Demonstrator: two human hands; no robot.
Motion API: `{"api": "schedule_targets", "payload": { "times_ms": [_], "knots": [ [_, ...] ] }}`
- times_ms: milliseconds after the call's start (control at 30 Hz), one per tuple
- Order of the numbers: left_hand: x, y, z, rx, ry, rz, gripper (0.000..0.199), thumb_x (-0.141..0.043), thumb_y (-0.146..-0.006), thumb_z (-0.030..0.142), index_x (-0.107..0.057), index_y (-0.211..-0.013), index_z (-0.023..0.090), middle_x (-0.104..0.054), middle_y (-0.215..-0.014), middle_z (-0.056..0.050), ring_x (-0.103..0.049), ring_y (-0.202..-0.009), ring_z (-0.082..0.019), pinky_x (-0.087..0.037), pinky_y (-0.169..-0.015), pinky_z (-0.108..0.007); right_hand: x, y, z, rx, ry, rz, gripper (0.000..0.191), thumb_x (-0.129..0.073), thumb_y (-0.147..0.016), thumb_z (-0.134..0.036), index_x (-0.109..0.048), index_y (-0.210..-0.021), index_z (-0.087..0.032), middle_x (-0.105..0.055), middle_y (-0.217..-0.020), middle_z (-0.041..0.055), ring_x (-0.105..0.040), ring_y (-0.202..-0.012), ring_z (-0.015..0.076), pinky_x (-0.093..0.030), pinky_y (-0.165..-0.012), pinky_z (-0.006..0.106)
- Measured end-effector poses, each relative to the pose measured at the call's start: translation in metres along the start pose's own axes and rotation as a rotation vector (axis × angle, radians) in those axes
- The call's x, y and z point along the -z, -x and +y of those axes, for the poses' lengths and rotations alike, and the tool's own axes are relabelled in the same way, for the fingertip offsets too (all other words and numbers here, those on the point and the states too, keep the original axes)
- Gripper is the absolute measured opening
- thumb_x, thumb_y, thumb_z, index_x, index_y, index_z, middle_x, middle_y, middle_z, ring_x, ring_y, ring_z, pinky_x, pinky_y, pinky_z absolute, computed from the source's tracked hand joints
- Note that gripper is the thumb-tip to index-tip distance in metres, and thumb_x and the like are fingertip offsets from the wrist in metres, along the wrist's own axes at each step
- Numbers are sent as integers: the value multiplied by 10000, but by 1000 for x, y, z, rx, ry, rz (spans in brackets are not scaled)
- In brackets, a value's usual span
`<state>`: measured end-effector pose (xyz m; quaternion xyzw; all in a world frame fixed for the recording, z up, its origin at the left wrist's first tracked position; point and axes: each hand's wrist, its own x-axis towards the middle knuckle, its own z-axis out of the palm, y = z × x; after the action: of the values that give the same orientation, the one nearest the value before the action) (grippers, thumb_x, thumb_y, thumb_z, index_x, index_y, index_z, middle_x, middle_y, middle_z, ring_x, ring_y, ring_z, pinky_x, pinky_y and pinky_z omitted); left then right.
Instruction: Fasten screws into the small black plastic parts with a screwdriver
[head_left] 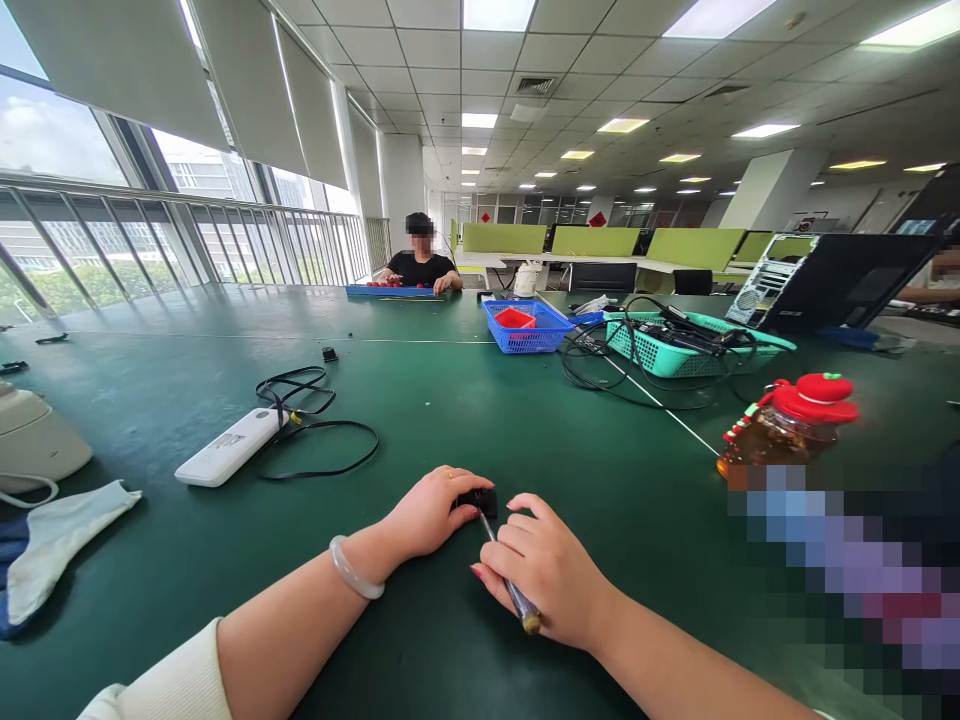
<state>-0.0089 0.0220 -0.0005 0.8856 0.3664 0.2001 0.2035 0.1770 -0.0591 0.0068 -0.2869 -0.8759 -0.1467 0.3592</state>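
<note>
A small black block-like part (487, 499) lies on the green table in front of me, and its exact kind is hard to make out. My left hand (433, 512) is closed on it, with the fingers over the top and the thumb at the near side. My right hand (541, 570) grips a slim screwdriver (525, 606) slantwise, its handle end towards me. The screwdriver's thin metal tip reaches the near side of the black part, close to my left thumb. Whether the tip sits in a screw is too small to tell.
A white power bank (231, 447) with black cables lies left. Ahead stand a blue basket (527, 335) and a green basket (660, 362) with cables. A red-lidded jar (787, 430) is at right. A cloth (71, 550) lies far left. Another person (420, 265) sits opposite.
</note>
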Motion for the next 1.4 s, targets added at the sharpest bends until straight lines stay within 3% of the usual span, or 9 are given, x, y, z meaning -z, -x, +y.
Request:
{"api": "schedule_targets", "payload": {
  "times_ms": [333, 700, 1400],
  "knots": [
    [2, 1, 3, -3, 8, 10, 347, -591, -873, 191, -629, -1211, 260, -689, -1201, -33, -601, -1126, -218, -471, -1020, -391, -6, 4, -5, 16, 21, -166, 236, -608, -857, -275, -530, -646, -204, -530, -573, -39, -450, -591, 130, -394, -908, 358],
    [0, 1, 0, 0, 10, 5, 360, -600, -869, 184, -622, -1221, 259, -684, -1215, -31, -593, -1142, -219, -458, -1034, -394, 2, -1, 0, -36, 10, -20, 268, -486, -931, -193, -550, -670, -191, -499, -561, -47, -435, -564, 107, -383, -908, 332],
    [1, 1, 3, 21, 10, 0, 374, -609, -855, 171, -618, -1220, 252, -687, -1210, -34, -595, -1130, -220, -461, -1022, -398, -2, 0, -3, 13, 50, -38, 306, -453, -969, -221, -540, -677, -193, -504, -576, -38, -435, -585, 121, -384, -896, 333]
  ]
}}
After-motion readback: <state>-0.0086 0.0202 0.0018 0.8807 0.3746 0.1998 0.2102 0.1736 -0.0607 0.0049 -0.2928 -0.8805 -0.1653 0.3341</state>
